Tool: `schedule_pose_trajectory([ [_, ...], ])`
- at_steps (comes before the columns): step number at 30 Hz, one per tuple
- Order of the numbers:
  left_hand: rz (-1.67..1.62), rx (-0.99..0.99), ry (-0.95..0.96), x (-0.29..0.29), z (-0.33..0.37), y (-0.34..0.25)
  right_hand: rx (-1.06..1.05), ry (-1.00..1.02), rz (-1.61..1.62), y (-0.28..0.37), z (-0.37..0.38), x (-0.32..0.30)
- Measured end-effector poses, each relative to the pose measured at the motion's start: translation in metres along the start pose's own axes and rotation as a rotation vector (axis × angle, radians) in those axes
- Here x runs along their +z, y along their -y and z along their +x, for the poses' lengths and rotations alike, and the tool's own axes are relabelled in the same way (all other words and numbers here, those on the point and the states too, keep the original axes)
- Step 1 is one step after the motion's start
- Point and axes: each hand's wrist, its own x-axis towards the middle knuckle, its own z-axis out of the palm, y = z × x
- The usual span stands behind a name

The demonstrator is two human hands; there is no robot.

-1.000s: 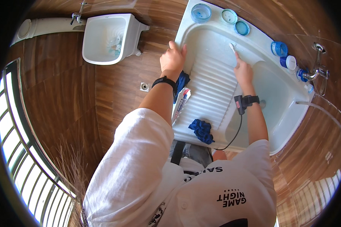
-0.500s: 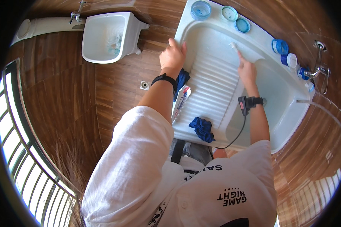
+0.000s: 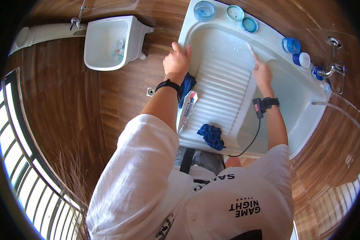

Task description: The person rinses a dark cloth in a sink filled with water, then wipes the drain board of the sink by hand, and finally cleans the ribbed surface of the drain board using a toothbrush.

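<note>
A small white basin (image 3: pixel 108 42) stood apart on the wooden floor (image 3: pixel 68 104) at the left, well away from the work. The left hand (image 3: pixel 177 62) lay on the left rim of the white washing sink (image 3: pixel 308 120), its grip spread flat over the edge with the thumb out, steadying rather than holding anything. Just beside that wrist a dark blue cloth (image 3: pixel 187 86) hung over the rim, and a tube (image 3: pixel 188 108) lay along the edge below it. On the near end of the ribbed washboard (image 3: pixel 224 96) sat a crumpled blue cloth (image 3: pixel 211 136), bunched and lying free of both hands. Farther right, the right hand (image 3: pixel 262 74) reached to the top of the washboard, its grip closed on a small white object (image 3: pixel 250 48), probably a brush or a piece of soap; the view was too small to say which. Lidded blue containers (image 3: pixel 292 45) stood along the far rim. Judging by this, the scrubbing of the board seemed partway along: its upper part was being worked, and the lower ribs and the bunched cloth looked as yet unattended.
</note>
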Motion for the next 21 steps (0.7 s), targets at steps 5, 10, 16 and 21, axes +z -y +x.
schedule_pose_trajectory([
  [5, 0.016, -0.006, 0.004, -0.001, 0.000, 0.002, -0.217, 0.151, -0.123, 0.011, 0.000, -0.005],
  [10, 0.028, -0.013, 0.029, -0.001, 0.000, 0.000, -0.199, 0.023, -0.098, 0.011, 0.004, 0.014],
  [16, 0.029, -0.008, -0.004, -0.002, 0.000, -0.001, -0.138, 0.080, -0.082, 0.012, 0.011, 0.008],
  [21, 0.029, -0.003, -0.004, -0.002, -0.001, 0.001, -0.228, 0.093, -0.113, 0.017, 0.020, -0.010],
])
